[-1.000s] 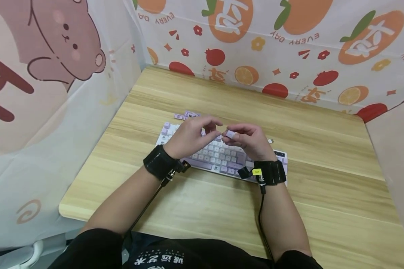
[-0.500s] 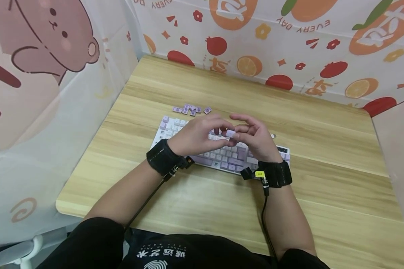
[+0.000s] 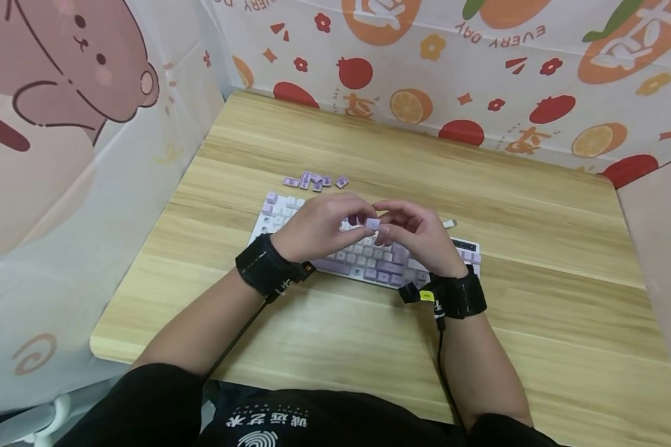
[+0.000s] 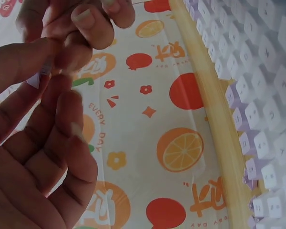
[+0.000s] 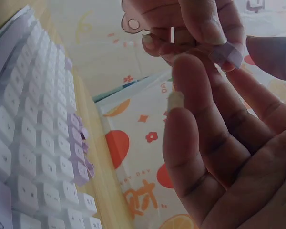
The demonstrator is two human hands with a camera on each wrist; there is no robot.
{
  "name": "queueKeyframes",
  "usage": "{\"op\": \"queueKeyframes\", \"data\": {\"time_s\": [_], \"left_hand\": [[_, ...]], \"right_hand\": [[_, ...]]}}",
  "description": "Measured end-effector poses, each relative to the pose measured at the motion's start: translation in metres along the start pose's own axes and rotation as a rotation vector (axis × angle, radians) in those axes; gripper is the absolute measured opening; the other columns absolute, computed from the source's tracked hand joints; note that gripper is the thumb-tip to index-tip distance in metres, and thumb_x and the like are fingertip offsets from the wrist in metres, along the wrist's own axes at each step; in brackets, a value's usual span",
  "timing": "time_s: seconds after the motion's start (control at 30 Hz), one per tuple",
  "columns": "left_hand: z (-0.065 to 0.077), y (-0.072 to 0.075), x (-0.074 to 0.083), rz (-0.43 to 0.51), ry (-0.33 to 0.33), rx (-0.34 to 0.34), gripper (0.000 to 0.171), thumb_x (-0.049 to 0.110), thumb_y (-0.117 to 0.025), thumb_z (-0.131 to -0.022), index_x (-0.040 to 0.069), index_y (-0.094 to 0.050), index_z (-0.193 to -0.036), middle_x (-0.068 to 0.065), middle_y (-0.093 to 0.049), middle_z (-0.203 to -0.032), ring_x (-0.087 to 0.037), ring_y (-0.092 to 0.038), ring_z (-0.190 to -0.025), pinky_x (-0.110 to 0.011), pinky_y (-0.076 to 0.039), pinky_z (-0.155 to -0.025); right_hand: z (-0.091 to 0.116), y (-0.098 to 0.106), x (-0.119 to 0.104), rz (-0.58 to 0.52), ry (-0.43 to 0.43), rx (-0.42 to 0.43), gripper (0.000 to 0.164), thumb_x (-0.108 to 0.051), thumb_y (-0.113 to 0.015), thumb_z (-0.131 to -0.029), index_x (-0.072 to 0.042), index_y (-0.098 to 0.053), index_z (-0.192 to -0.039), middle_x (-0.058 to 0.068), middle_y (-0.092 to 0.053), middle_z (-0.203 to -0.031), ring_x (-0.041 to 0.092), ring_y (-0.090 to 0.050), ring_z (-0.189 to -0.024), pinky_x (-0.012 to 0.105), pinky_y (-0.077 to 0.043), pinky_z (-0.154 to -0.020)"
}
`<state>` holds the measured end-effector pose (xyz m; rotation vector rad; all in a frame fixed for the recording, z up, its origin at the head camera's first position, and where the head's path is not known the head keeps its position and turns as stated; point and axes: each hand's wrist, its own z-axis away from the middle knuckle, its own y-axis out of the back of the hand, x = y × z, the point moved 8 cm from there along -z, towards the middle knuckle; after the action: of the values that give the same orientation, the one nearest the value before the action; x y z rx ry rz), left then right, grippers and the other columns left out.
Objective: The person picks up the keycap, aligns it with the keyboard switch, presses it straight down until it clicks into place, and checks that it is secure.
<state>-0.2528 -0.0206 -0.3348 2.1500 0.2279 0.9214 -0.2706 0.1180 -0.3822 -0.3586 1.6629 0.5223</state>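
Purple keycap (image 3: 372, 224) sits pinched between the thumb and forefinger of your left hand (image 3: 327, 226), above the keyboard (image 3: 363, 259); your right hand (image 3: 416, 233) is just beside that keycap, thumb and forefinger apart. Beyond, loose keycaps (image 3: 305, 180) lie on the table (image 3: 363, 347).

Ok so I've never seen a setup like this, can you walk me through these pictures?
There's no machine working here, just a person's left hand and right hand, both bare. One picture looks down from a camera on the head; the other two come from cameras worn at the wrists, where the black bands are. On the wooden table lies a white and purple keyboard, with what look like several loose purple keycaps behind it. The left hand pinches a small purple keycap above the keyboard. The right hand is close by; whether it touches that keycap is hard to tell.
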Motion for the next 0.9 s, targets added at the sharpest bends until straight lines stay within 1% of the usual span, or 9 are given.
{"op": "queueKeyframes", "data": {"time_s": [0.13,0.27,0.4,0.47,0.53,0.6,0.73,0.8,0.9], "left_hand": [[0.001,-0.001,0.000,0.004,0.005,-0.004,0.016,0.015,-0.073,-0.089,0.008,-0.072,-0.103,0.001,-0.073,-0.089,-0.007,-0.063,-0.079,-0.027,-0.053,-0.071],[0.003,-0.004,0.000,0.010,0.016,-0.016,0.017,0.014,-0.072,-0.089,0.007,-0.073,-0.105,0.001,-0.074,-0.089,-0.005,-0.065,-0.078,-0.024,-0.053,-0.069],[0.006,-0.004,-0.002,0.020,0.041,-0.030,0.021,0.009,-0.071,-0.089,0.005,-0.073,-0.109,-0.001,-0.075,-0.092,-0.007,-0.066,-0.080,-0.025,-0.054,-0.070],[0.008,-0.004,-0.004,0.031,0.068,-0.038,0.021,0.010,-0.070,-0.090,0.005,-0.073,-0.110,-0.002,-0.075,-0.093,-0.007,-0.067,-0.081,-0.027,-0.055,-0.071],[0.009,-0.004,-0.009,0.039,0.116,-0.048,0.020,0.012,-0.069,-0.091,0.006,-0.074,-0.109,-0.001,-0.074,-0.091,-0.007,-0.066,-0.080,-0.027,-0.054,-0.070],[0.011,-0.004,-0.015,0.037,0.182,-0.061,0.019,0.015,-0.068,-0.092,0.007,-0.074,-0.108,0.001,-0.074,-0.090,-0.007,-0.065,-0.078,-0.026,-0.053,-0.068],[0.015,-0.008,-0.028,0.071,0.324,-0.108,0.017,0.014,-0.068,-0.090,0.008,-0.075,-0.105,0.001,-0.073,-0.087,-0.008,-0.065,-0.075,-0.025,-0.052,-0.067],[0.017,-0.011,-0.033,0.120,0.377,-0.137,0.016,0.011,-0.069,-0.089,0.008,-0.074,-0.103,0.001,-0.073,-0.087,-0.009,-0.065,-0.075,-0.025,-0.053,-0.068],[0.020,-0.016,-0.039,0.222,0.434,-0.181,0.015,0.007,-0.068,-0.087,0.007,-0.072,-0.102,0.000,-0.072,-0.086,-0.011,-0.066,-0.077,-0.027,-0.054,-0.070]], "right_hand": [[0.002,0.000,0.001,0.076,0.007,0.047,0.034,-0.014,-0.068,-0.093,-0.008,-0.063,-0.126,0.009,-0.069,-0.094,0.030,-0.068,-0.077,0.042,-0.058,-0.073],[0.003,-0.002,0.003,0.103,0.025,0.080,0.036,-0.013,-0.070,-0.091,-0.007,-0.063,-0.126,0.008,-0.069,-0.092,0.025,-0.067,-0.074,0.044,-0.057,-0.070],[0.002,-0.005,0.002,0.122,0.050,0.105,0.034,-0.009,-0.069,-0.091,-0.005,-0.063,-0.125,0.009,-0.070,-0.090,0.024,-0.067,-0.071,0.041,-0.057,-0.068],[0.002,-0.006,0.000,0.172,0.091,0.123,0.032,-0.009,-0.070,-0.091,-0.005,-0.065,-0.122,0.009,-0.071,-0.089,0.024,-0.066,-0.070,0.035,-0.056,-0.064],[0.001,-0.009,-0.006,0.272,0.163,0.143,0.029,-0.009,-0.071,-0.090,-0.005,-0.067,-0.118,0.007,-0.071,-0.091,0.022,-0.065,-0.073,0.029,-0.054,-0.064],[0.001,-0.014,-0.013,0.421,0.262,0.167,0.025,-0.012,-0.073,-0.089,-0.007,-0.070,-0.113,0.005,-0.071,-0.093,0.019,-0.065,-0.077,0.027,-0.053,-0.066],[0.005,-0.027,-0.026,0.657,0.439,0.185,0.023,-0.011,-0.077,-0.085,-0.007,-0.074,-0.108,0.005,-0.072,-0.099,0.018,-0.065,-0.088,0.030,-0.054,-0.075],[0.008,-0.032,-0.028,0.720,0.479,0.173,0.026,-0.010,-0.078,-0.083,-0.006,-0.074,-0.108,0.006,-0.072,-0.100,0.018,-0.065,-0.091,0.031,-0.055,-0.077],[0.010,-0.038,-0.028,0.775,0.493,0.153,0.027,-0.011,-0.079,-0.083,-0.006,-0.073,-0.109,0.006,-0.072,-0.100,0.016,-0.066,-0.092,0.029,-0.055,-0.080]]}}
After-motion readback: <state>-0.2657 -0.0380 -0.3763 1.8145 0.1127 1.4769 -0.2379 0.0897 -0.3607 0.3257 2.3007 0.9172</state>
